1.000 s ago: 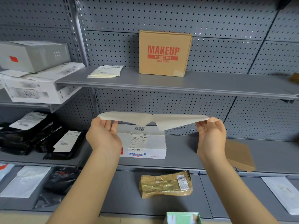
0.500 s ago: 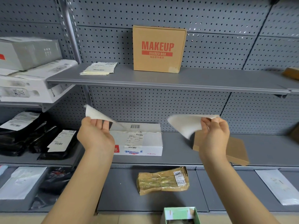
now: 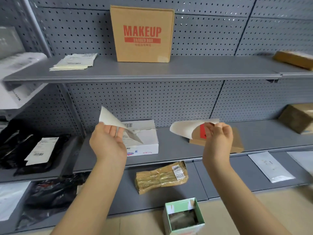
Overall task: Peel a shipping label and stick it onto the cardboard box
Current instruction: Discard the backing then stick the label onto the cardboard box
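A brown cardboard box (image 3: 142, 33) printed "MAKEUP" stands upright on the upper shelf, against the pegboard. A stack of label sheets (image 3: 74, 61) lies to its left on the same shelf. My left hand (image 3: 108, 143) pinches a white sheet (image 3: 110, 119) whose corner points up. My right hand (image 3: 218, 141) pinches a second white sheet (image 3: 184, 129) that curls to the left. The two sheets are fully apart, well below the box. I cannot tell which sheet is the label and which the backing.
On the middle shelf (image 3: 177, 150) sit a white labelled box (image 3: 145, 139) and a flat cardboard piece (image 3: 237, 143) behind my right hand. A taped brown parcel (image 3: 160, 177) lies below. An open green box (image 3: 183, 216) stands on the floor. Black bags (image 3: 33, 150) fill the left.
One second ago both hands held the two sheets still joined in the middle. They have come apart, and my hands have moved away from each other, each with one sheet.
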Motion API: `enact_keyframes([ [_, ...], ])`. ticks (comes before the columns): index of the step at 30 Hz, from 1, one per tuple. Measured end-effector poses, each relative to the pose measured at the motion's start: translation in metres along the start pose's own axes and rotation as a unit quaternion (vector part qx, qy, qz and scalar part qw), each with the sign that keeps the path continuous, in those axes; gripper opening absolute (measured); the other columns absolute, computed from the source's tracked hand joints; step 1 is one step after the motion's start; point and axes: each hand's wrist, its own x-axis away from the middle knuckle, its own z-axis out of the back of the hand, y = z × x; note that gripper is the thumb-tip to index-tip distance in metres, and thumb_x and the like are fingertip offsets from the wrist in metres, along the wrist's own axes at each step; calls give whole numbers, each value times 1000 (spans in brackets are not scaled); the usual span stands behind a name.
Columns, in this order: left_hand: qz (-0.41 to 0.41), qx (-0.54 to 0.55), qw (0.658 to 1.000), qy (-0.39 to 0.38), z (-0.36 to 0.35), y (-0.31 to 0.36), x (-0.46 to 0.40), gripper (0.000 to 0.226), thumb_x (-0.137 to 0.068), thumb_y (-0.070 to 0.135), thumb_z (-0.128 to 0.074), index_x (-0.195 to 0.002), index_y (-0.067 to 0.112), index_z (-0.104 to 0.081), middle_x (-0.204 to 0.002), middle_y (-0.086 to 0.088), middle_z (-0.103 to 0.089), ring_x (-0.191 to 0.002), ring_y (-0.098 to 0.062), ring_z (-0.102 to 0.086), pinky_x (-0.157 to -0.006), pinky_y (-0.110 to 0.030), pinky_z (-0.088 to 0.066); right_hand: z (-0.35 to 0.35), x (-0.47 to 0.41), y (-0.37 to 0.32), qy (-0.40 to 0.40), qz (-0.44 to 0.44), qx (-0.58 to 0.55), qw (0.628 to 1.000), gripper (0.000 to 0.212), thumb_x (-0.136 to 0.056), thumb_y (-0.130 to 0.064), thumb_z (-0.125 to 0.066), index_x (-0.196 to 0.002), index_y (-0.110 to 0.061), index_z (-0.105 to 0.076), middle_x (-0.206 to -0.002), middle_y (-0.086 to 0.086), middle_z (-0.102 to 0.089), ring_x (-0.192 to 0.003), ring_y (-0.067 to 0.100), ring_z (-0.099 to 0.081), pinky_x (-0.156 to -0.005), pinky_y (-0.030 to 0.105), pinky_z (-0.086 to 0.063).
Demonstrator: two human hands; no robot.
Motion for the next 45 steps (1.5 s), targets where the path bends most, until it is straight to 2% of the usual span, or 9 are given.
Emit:
enact_keyframes([
  [5,50,-30,998,-25,0,-27,-4,17,-95,15,-43,-91,9,-59,-91,-4,-63,-90,-17,-62,-76,-25,-54,21,-3,15,38,15,23,999,22,-98,-12,-35,-79,-17,-46,-84,-3,-58,-81,6,-61,-84,23,-44],
  [10,103,-66,992,-35,0,-54,-4,18,-95,17,-45,-101,8,-59,-99,-5,-63,-97,-19,-62,-91,-31,-51,40,2,27,83,8,24,996,25,-99,-12,-34,-76,-17,-42,-81,-3,-58,-74,-3,-64,-83,19,-45],
  [13,128,-83,987,-43,-1,-68,-3,23,-95,18,-46,-111,5,-57,-97,-5,-62,-99,-20,-60,-91,-32,-51,54,6,37,111,3,57,992,26,-98,-13,-34,-74,-18,-41,-81,-5,-59,-80,1,-63,-81,19,-42],
  [17,156,-110,980,-58,2,-85,-5,35,-96,19,-45,-125,2,-53,-115,-11,-62,-109,-22,-61,-96,-36,-49,70,12,59,136,5,98,986,23,-98,-14,-33,-78,-20,-43,-87,-5,-61,-89,3,-63,-77,17,-41],
  [24,177,-122,967,-133,22,-122,-17,15,-96,18,-45,-96,12,-59,-101,-6,-66,-90,-12,-67,-73,-27,-57,105,19,124,185,-22,170,968,22,-99,-21,-31,-80,-24,-42,-95,-3,-61,-102,13,-61,-71,22,-39],
  [29,198,-108,951,-210,48,-161,-25,17,-95,15,-47,-105,6,-55,-92,-6,-66,-81,-13,-70,-74,-29,-56,138,19,193,211,-45,216,952,21,-99,-21,-30,-82,-23,-42,-102,5,-63,-100,16,-60,-74,27,-39],
  [36,228,-117,930,-264,95,-239,-38,12,-96,13,-44,-105,7,-51,-93,-11,-63,-94,-24,-63,-88,-39,-54,188,15,289,227,-82,279,929,19,-98,-21,-31,-91,-10,-45,-92,1,-61,-85,11,-56,-74,35,-42],
  [41,247,-112,923,-274,127,-287,-58,14,-95,11,-44,-106,6,-51,-99,-13,-63,-98,-25,-63,-92,-40,-53,221,-7,363,215,-90,331,914,19,-97,-15,-33,-82,-18,-43,-87,7,-53,-76,19,-48,-67,30,-39],
  [45,250,-110,918,-288,154,-317,-75,12,-96,11,-44,-101,9,-54,-102,-11,-65,-98,-22,-64,-89,-38,-54,242,-18,420,202,-102,365,903,14,-98,-13,-33,-89,-11,-43,-83,6,-48,-71,19,-46,-60,24,-37],
])
